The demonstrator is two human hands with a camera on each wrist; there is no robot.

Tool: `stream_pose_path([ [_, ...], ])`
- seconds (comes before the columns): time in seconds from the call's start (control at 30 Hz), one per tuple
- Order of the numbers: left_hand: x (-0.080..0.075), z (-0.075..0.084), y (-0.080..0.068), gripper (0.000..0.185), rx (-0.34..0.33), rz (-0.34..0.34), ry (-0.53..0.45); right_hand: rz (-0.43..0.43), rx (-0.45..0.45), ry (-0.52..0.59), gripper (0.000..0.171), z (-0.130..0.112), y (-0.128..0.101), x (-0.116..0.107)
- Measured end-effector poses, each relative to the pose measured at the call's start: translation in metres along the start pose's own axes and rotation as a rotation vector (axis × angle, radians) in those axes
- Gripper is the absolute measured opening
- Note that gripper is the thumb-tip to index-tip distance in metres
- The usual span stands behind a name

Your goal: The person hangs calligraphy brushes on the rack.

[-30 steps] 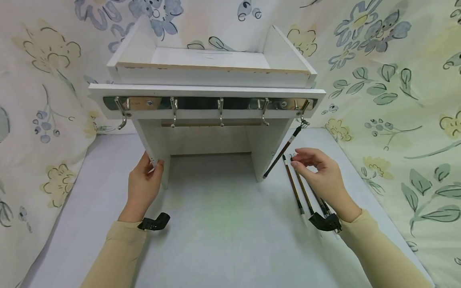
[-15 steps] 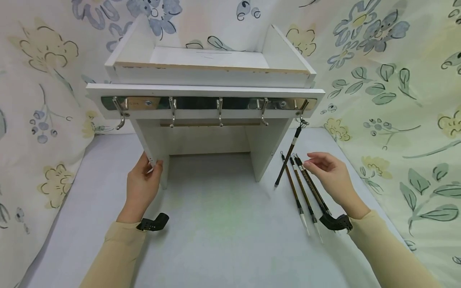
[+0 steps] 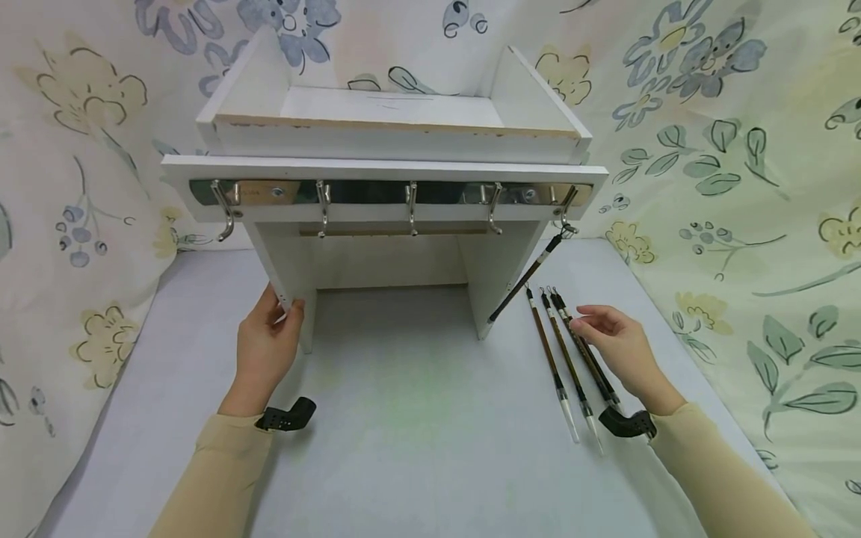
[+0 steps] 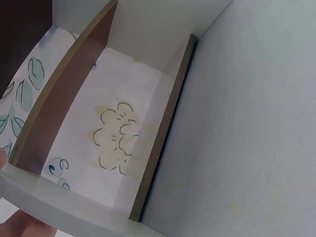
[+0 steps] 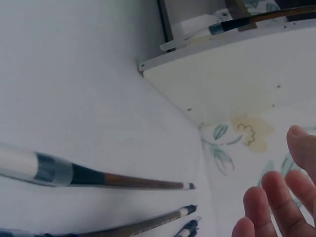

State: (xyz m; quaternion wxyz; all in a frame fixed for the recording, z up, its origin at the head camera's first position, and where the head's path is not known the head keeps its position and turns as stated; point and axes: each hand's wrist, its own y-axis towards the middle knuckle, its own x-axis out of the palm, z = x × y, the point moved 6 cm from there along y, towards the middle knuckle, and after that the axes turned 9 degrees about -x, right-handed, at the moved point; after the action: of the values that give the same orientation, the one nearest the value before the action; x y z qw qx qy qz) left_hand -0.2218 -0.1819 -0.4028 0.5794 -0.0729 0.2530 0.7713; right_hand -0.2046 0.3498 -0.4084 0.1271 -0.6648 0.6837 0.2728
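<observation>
My left hand grips the left side panel of a white shelf rack, thumb on one side and fingers on the other; in the left wrist view only fingertips show by the panel edge. A calligraphy brush hangs by its loop from the rack's rightmost hook, tilted with its tip toward the right panel. Several more calligraphy brushes lie side by side on the table. Over the rightmost of them hovers my right hand; its fingers are loosely bent and hold nothing in the right wrist view.
Other metal hooks along the rack's front rail are bare. A white cloth covers the table, and flower-patterned fabric hangs behind and at both sides. Each wrist carries a black camera mount.
My right hand has moved right and down, away from the hanging brush and over the rightmost brushes. The hanging brush has swung right and then back left. My left hand stays put.
</observation>
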Motion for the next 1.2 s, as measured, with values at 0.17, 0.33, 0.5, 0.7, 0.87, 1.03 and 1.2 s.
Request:
stream_pose_path([
  [0.17, 0.0, 0.0, 0.001, 0.049, 0.003, 0.004, -0.001, -0.004, 0.04, -0.005, 0.045, 0.013, -0.002, 0.0],
  [0.33, -0.001, 0.0, 0.001, 0.049, -0.007, 0.003, -0.003, -0.01, 0.089, -0.019, 0.049, 0.028, -0.004, 0.0],
  [0.5, -0.001, 0.0, 0.001, 0.049, -0.016, -0.002, -0.012, -0.022, 0.125, -0.045, 0.057, 0.042, -0.005, -0.002],
  [0.7, -0.001, -0.001, 0.001, 0.05, -0.026, -0.011, -0.013, -0.02, 0.195, -0.063, 0.063, 0.061, -0.006, -0.007],
  [0.87, -0.001, 0.0, 0.001, 0.048, -0.018, -0.004, -0.011, -0.007, 0.21, -0.047, 0.063, 0.075, -0.006, -0.01],
  [1.03, -0.001, -0.001, 0.002, 0.047, -0.02, -0.001, -0.007, 0.003, 0.235, -0.041, 0.06, 0.085, -0.006, -0.011],
  [1.2, -0.001, -0.001, 0.002, 0.047, -0.027, -0.004, -0.007, 0.001, 0.25, -0.029, 0.061, 0.09, -0.003, -0.009],
])
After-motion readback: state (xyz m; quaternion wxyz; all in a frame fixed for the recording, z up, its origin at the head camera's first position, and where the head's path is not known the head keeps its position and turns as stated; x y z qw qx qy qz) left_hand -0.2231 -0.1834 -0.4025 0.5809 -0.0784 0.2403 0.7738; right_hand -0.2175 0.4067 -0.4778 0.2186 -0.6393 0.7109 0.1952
